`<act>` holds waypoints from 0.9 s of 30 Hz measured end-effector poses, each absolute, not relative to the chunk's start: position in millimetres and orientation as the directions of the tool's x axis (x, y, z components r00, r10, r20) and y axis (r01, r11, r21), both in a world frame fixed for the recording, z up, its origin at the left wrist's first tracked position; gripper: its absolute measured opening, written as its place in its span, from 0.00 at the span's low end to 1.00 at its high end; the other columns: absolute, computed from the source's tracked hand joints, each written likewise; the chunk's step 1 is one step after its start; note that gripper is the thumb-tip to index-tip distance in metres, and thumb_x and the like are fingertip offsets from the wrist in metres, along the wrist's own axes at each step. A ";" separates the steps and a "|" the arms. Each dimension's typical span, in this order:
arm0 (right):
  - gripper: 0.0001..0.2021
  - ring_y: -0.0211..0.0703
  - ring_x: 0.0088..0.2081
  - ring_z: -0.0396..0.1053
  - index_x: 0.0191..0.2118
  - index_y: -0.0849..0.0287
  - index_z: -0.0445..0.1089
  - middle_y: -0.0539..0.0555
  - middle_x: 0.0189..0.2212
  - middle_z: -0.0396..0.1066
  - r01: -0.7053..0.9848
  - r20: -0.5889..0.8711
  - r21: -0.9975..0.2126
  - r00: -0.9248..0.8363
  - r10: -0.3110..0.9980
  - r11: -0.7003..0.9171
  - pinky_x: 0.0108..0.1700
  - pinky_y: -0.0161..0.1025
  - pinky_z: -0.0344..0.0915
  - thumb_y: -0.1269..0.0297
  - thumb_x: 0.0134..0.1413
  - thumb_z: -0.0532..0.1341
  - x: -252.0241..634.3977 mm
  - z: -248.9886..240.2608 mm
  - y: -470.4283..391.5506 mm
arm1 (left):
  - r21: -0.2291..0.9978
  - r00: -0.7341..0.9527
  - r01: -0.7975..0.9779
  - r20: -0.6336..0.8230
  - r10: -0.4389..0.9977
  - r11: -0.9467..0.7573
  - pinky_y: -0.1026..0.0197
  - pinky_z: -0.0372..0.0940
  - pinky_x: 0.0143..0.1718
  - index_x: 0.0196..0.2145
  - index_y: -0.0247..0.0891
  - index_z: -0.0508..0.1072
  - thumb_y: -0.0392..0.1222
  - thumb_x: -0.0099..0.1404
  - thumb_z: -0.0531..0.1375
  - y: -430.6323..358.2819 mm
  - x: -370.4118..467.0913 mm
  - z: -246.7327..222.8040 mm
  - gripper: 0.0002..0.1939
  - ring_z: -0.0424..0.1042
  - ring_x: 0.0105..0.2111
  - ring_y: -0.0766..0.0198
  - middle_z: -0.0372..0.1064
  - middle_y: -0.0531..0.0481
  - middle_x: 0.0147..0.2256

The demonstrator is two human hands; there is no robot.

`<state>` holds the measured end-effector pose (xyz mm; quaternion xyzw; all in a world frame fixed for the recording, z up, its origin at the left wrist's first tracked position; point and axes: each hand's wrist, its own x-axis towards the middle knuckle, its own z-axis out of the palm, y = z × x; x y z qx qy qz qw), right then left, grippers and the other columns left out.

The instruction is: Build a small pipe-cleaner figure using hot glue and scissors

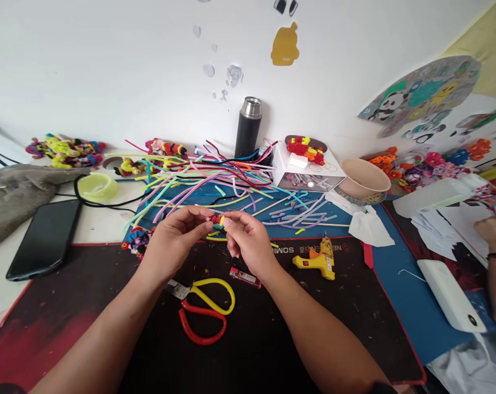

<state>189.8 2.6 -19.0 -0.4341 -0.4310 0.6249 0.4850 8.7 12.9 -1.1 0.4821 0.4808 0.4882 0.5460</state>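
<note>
Currently pinches a small red-and-yellow piece (pixel 216 219) between left hand (pixel 171 239) and right hand (pixel 250 236), mid-frame, and could drop or crush it through too loose or too hard a grip.

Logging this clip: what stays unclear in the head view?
1. Red-and-yellow craft piece: head view; its full shape is covered by the left hand and right hand pinching it.
2. Scissors: head view; blade tips hidden behind the left forearm.
3. Lighter: head view; label print too small to read.
4. Co-worker's hand: head view; partly cut off by the right edge.
</note>
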 end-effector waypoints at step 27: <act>0.20 0.34 0.16 0.60 0.46 0.56 0.76 0.40 0.17 0.66 -0.274 -0.096 -0.951 -0.179 0.979 -0.143 0.19 0.33 0.56 0.44 0.62 0.71 189.5 -15.0 0.1 | 0.988 0.213 -0.057 -0.128 0.969 0.143 0.60 0.64 0.36 0.33 0.39 0.82 0.64 0.63 0.75 17.3 1.7 -7.4 0.23 0.70 0.32 0.62 0.75 0.51 0.29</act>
